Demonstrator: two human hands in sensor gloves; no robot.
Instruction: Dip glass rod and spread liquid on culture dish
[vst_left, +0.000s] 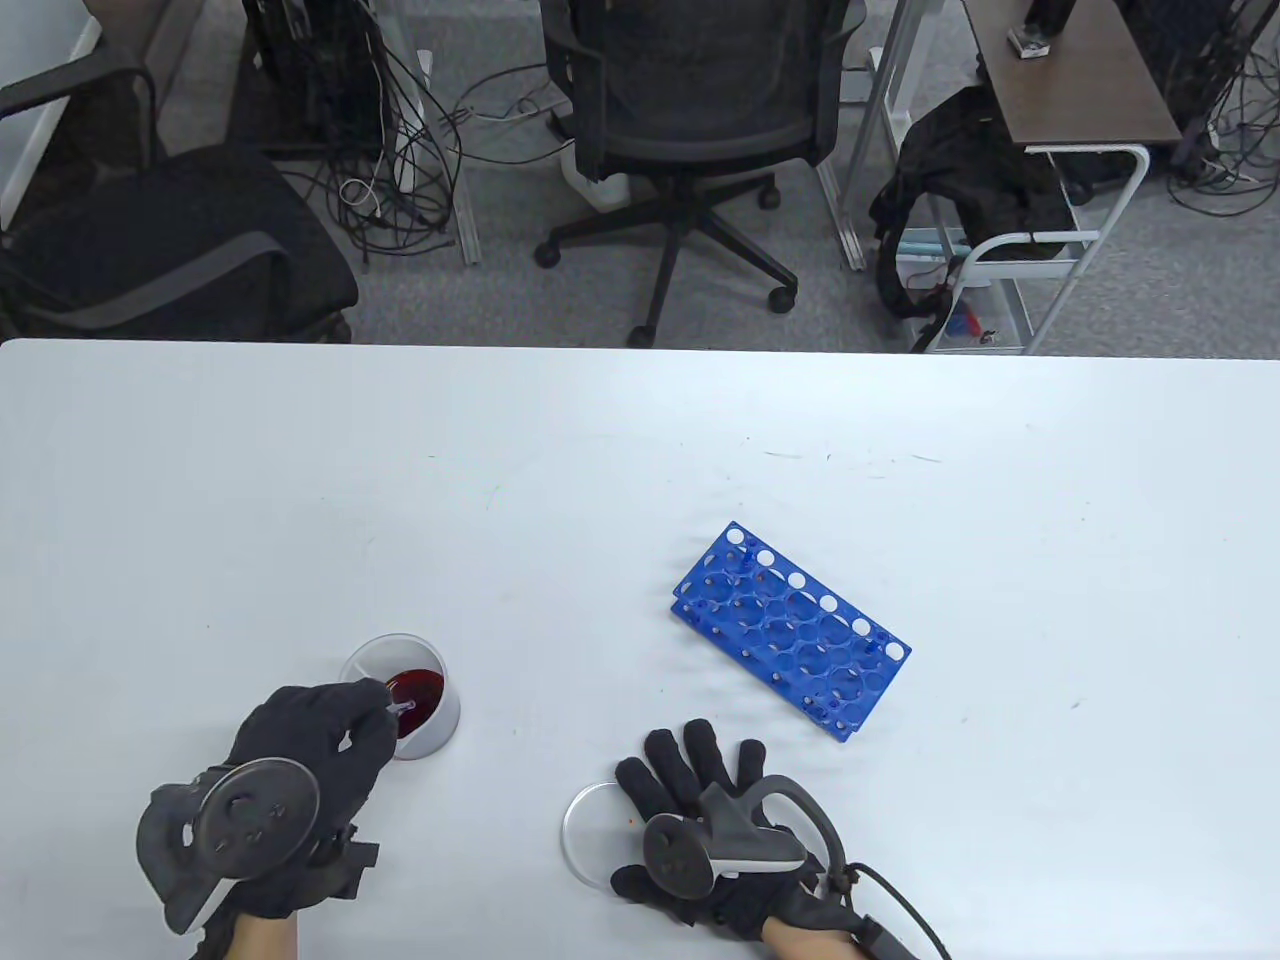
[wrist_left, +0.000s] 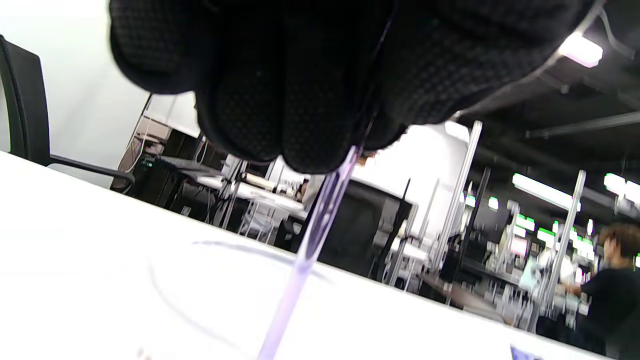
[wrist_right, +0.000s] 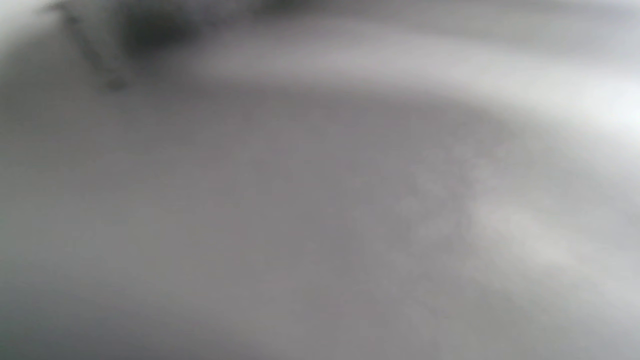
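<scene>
Glass: 1 rod (wrist_left: 320, 220), 1 beaker (vst_left: 425, 712), 1 dish (vst_left: 585, 825), 2 hands, 1 rack (vst_left: 790, 630)

in the table view we look down from high above the near edge of the desk (vst_left: 640, 440), facing its far edge and the office chair (vst_left: 690, 120) on the floor beyond. the left wrist view sits low and close under the left hand (wrist_left: 310, 75), tilted, looking along the glass rod (wrist_left: 315, 235) toward the far edge and the room behind. both views share that hand (vst_left: 300, 740), the rod and the desk surface. the right wrist view is pressed so near a grey surface that we see only blur and cannot tell its direction.
</scene>
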